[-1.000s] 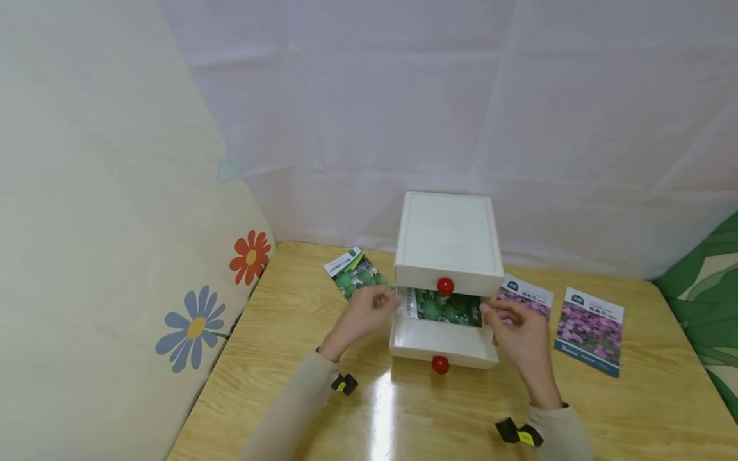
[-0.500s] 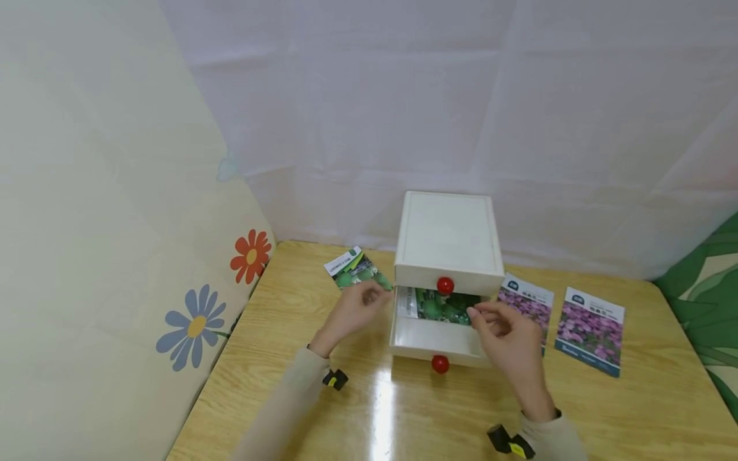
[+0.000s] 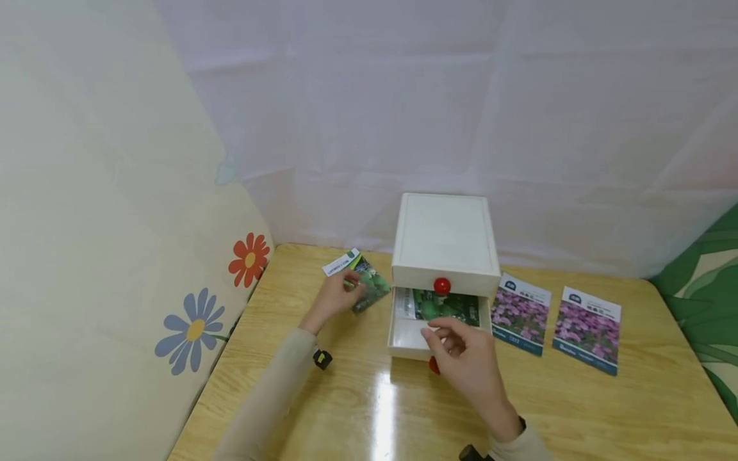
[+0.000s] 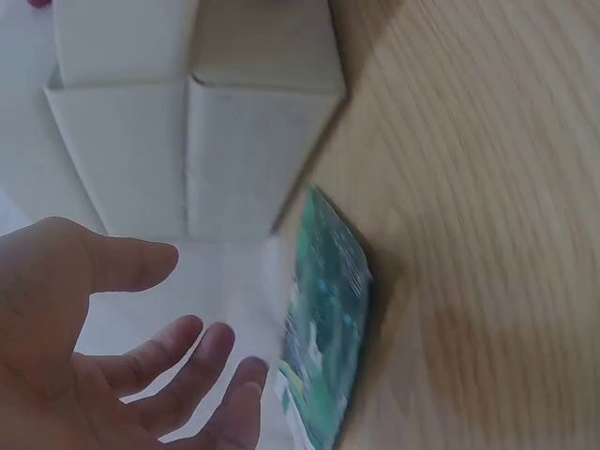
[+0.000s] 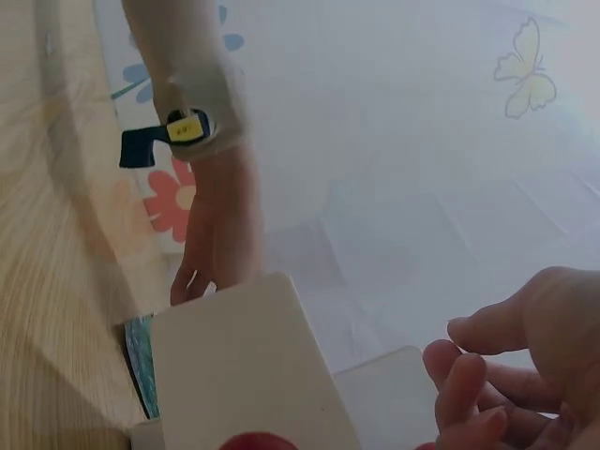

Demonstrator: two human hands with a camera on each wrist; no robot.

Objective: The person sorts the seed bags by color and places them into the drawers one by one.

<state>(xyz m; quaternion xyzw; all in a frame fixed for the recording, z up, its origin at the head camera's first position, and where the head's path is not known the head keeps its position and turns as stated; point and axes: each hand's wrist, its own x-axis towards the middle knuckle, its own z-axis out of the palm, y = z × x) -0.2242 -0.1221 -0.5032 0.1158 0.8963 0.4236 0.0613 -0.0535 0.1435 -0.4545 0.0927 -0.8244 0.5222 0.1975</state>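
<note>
My left hand point(image 3: 336, 298) is just over a green seed packet point(image 3: 373, 285) lying on the table left of the white drawer box point(image 3: 446, 237). In the left wrist view its thumb and fingers are spread apart, beside the packet point(image 4: 326, 328) with nothing between them. The lower drawer point(image 3: 410, 336) is pulled out, and another green packet point(image 3: 446, 309) lies inside. My right hand point(image 3: 469, 362), fingers loosely bent and holding nothing, hovers in front of this drawer. It partly hides the lower red knob point(image 3: 434, 365). The upper drawer, with its red knob point(image 3: 442, 285), is closed.
Two packets with pink flowers, one nearer point(image 3: 521, 314) and one farther right point(image 3: 588, 330), lie on the wooden table point(image 3: 323, 403) right of the box. A white cloth point(image 3: 357, 128) hangs behind. A flower-printed panel point(image 3: 115, 256) stands at the left.
My left hand has moved left from the drawer's side to the green packet on the table. My right hand has left the packet in the drawer and come toward me and left.
</note>
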